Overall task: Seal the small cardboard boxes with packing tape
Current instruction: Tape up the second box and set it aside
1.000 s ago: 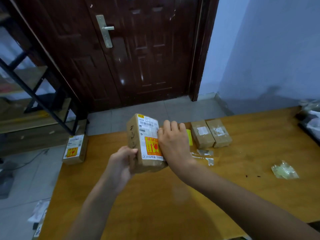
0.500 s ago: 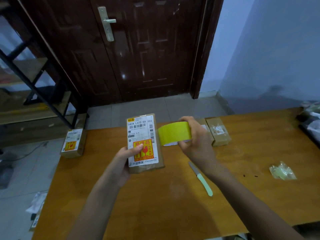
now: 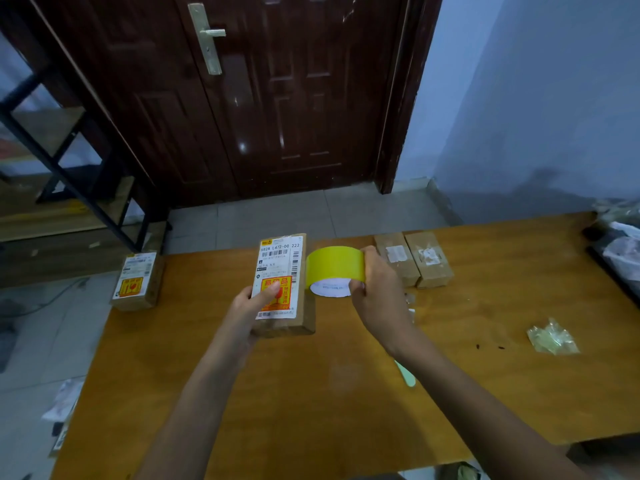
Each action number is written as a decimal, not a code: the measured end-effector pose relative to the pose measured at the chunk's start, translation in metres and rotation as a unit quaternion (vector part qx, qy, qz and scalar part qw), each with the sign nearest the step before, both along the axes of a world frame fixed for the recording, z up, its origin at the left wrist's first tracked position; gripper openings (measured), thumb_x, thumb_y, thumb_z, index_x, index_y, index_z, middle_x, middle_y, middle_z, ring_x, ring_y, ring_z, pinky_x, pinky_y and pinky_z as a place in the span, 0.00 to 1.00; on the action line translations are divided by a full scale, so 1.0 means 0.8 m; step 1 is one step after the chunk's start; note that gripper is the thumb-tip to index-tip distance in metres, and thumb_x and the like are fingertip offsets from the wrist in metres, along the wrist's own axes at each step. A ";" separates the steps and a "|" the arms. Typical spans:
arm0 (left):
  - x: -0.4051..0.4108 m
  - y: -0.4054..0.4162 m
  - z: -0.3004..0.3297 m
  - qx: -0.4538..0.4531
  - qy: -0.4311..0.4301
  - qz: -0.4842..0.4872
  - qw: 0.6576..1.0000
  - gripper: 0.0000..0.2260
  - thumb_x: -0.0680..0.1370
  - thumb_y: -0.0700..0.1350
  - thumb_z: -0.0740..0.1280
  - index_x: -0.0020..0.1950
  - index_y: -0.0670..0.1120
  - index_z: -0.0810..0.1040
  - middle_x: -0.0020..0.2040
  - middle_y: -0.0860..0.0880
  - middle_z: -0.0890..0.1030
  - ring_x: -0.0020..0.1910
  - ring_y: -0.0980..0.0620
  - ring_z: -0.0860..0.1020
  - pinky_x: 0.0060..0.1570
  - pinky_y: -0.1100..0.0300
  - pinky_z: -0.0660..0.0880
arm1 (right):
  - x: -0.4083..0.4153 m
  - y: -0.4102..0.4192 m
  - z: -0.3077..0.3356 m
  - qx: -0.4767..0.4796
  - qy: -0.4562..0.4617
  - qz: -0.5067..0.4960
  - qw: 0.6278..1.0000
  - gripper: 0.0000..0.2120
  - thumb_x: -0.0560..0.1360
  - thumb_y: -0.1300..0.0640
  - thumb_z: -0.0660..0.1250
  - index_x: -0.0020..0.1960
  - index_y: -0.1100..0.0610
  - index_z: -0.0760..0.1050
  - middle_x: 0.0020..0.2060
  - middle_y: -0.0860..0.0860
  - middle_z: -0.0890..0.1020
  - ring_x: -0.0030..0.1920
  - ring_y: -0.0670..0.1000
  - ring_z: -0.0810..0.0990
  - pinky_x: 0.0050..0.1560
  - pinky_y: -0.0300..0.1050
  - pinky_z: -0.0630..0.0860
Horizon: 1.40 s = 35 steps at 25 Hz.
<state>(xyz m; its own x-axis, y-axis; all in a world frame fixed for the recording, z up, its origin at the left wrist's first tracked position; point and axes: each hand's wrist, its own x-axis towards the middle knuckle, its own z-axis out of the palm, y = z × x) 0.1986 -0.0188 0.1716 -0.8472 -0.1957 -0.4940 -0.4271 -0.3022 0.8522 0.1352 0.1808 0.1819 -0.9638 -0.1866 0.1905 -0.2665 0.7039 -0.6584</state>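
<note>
- Your left hand (image 3: 251, 304) grips the cardboard box (image 3: 282, 285) just left of the frame's centre, thumb laid across its white shipping label and orange sticker, the other fingers hidden behind the box.
- Your right hand (image 3: 379, 299) pinches the roll of yellow packing tape (image 3: 335, 268) at centre, fingers curled over its outer edge and the thumb at the white core.
- The roll's left edge touches the right side of the box you hold; whether any tape is stuck down there, you cannot tell.
- The box is held above the wooden table (image 3: 311, 393), label facing you.
- Two more small boxes (image 3: 414, 259) lie side by side, touching, on the table right of centre near its far edge.
- Another labelled box (image 3: 136, 280) sits at the table's left corner.
- A pale green handle (image 3: 405, 374) pokes out from under your right forearm.
- Crumpled clear plastic (image 3: 552, 337) lies at the right of the frame.
</note>
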 end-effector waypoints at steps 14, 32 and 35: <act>0.000 0.008 0.035 0.238 0.047 0.066 0.968 0.19 0.76 0.53 0.64 0.63 0.44 0.76 0.52 0.44 0.84 0.45 0.48 0.84 0.38 0.53 0.81 | -0.009 0.047 0.057 0.346 0.222 -0.032 0.911 0.15 0.63 0.70 0.65 0.47 0.58 0.73 0.32 0.52 0.72 0.20 0.51 0.58 0.24 0.36 0.55; -0.007 0.047 0.054 0.215 0.067 -0.073 0.972 0.24 0.78 0.58 0.55 0.61 0.42 0.77 0.50 0.43 0.82 0.44 0.49 0.82 0.38 0.58 0.79 | 0.012 0.001 0.061 0.342 0.202 -0.041 0.917 0.13 0.60 0.70 0.62 0.41 0.57 0.72 0.30 0.51 0.68 0.20 0.50 0.54 0.27 0.36 0.47; -0.005 0.044 0.047 0.009 0.033 -0.074 0.997 0.19 0.80 0.56 0.57 0.59 0.43 0.76 0.53 0.40 0.83 0.46 0.47 0.82 0.44 0.56 0.78 | 0.011 -0.004 0.067 0.346 0.195 -0.031 0.917 0.13 0.54 0.68 0.68 0.34 0.56 0.68 0.26 0.51 0.65 0.20 0.50 0.54 0.29 0.34 0.47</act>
